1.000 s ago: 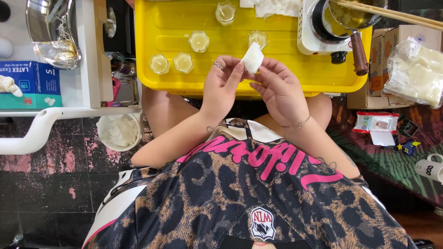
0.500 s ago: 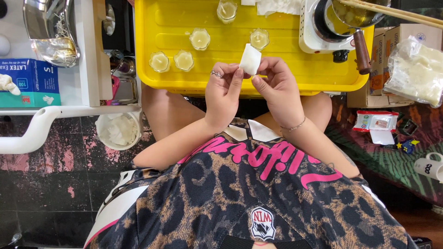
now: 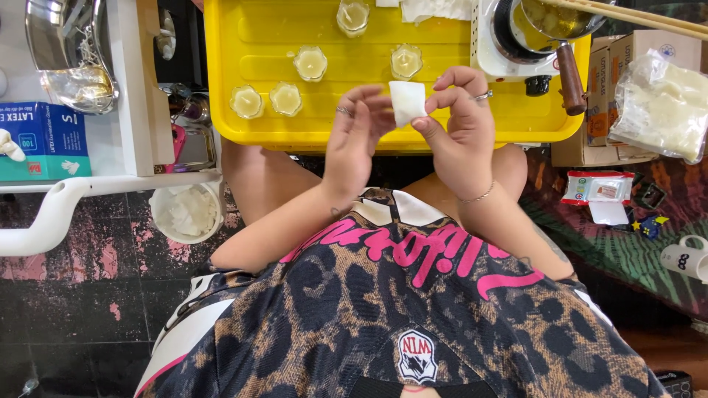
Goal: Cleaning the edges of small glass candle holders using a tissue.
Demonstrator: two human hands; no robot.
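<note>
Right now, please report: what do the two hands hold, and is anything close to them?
Left hand and right hand both pinch a small white square. Held above yellow tray edge. Small candle cups just beyond, not touching.

Small white pad (image 3: 407, 102) pinched between left hand (image 3: 358, 140) and right hand (image 3: 461, 125), centre frame, over yellow tray (image 3: 251, 44) holding small candle cups (image 3: 310, 63).

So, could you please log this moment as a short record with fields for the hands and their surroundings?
left hand: fingertips on the white folded piece
right hand: pinches the same piece, ring on one finger
yellow tray: beneath the hands
small wax-filled cups: five on the tray, apart from the hands
pot: on a white hotplate, tray's right end
glove box: far left
</note>
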